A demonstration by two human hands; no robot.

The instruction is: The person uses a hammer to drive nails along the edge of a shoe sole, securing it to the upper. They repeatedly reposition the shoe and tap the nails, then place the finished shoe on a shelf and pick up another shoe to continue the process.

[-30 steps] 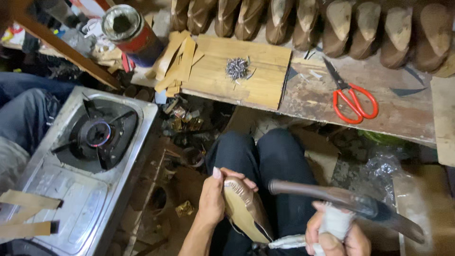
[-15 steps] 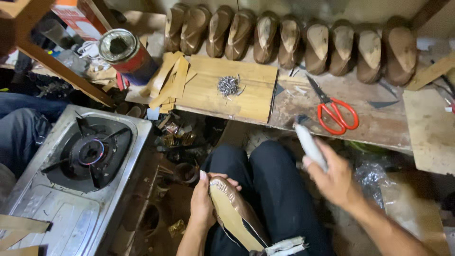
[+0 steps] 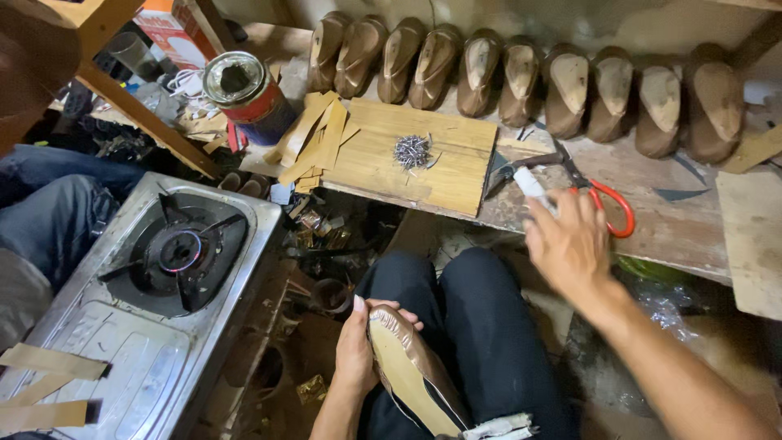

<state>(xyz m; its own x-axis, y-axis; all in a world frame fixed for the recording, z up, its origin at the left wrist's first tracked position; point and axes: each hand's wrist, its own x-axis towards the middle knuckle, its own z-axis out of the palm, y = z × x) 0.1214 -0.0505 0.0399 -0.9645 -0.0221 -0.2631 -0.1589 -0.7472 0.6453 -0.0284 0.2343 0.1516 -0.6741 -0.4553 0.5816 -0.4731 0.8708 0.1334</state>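
- The shoe upper on its last (image 3: 411, 371) lies sole-up on the person's lap, toe toward the table (image 3: 676, 220).
- The left hand (image 3: 358, 346) grips its toe end, fingers curled around it.
- The right hand (image 3: 570, 244) reaches over the table edge, fingers closed on a white-wrapped tool handle (image 3: 533, 186).
- Red-handled scissors (image 3: 607, 204) lie just beside that hand.
- A heap of nails (image 3: 411, 151) sits on a wooden board (image 3: 440, 175).
- A gas stove (image 3: 151, 285) stands at the left.

Bench above, stove at left
Nails (image 3: 411, 151) lie on the board (image 3: 440, 175) at upper centre; scissors (image 3: 599, 195) right of it; stove (image 3: 155, 277) lower left.
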